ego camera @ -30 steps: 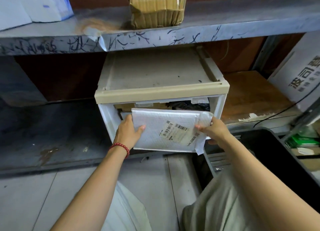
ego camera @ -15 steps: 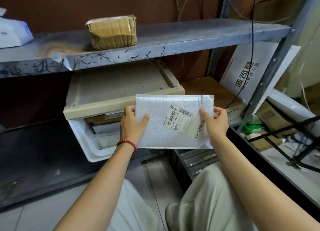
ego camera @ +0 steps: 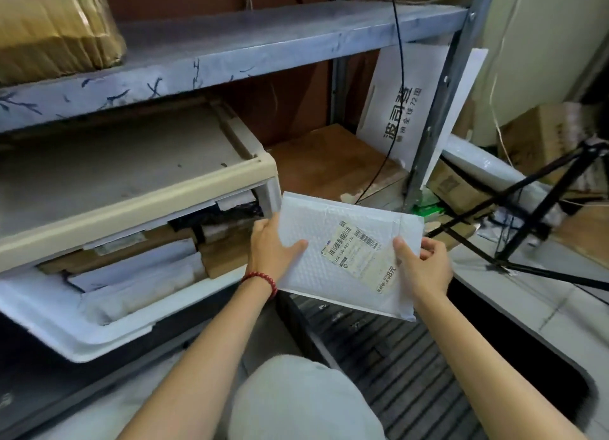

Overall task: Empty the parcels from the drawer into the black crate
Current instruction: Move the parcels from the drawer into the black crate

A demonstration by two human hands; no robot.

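I hold a white bubble mailer (ego camera: 333, 242) with a barcode label in both hands, above the near end of the black crate (ego camera: 405, 367). My left hand (ego camera: 272, 251) grips its left edge and my right hand (ego camera: 423, 268) its right edge. To the left, the white drawer (ego camera: 99, 334) stands pulled out of its beige cabinet (ego camera: 138, 195). Several parcels (ego camera: 141, 268), white and brown, lie inside the drawer. The crate's ribbed floor shows bare below the mailer.
A taped brown box (ego camera: 56, 31) sits on the grey metal shelf (ego camera: 250, 47) above. A white printed board (ego camera: 412, 110) leans behind a shelf post (ego camera: 438, 110). Black tripod legs (ego camera: 540, 205), cardboard boxes and cables crowd the right. My knee (ego camera: 303, 400) is below.
Both hands carried the mailer out of the drawer and rightward, over the black crate. My view swung right, so the drawer now lies at the left.
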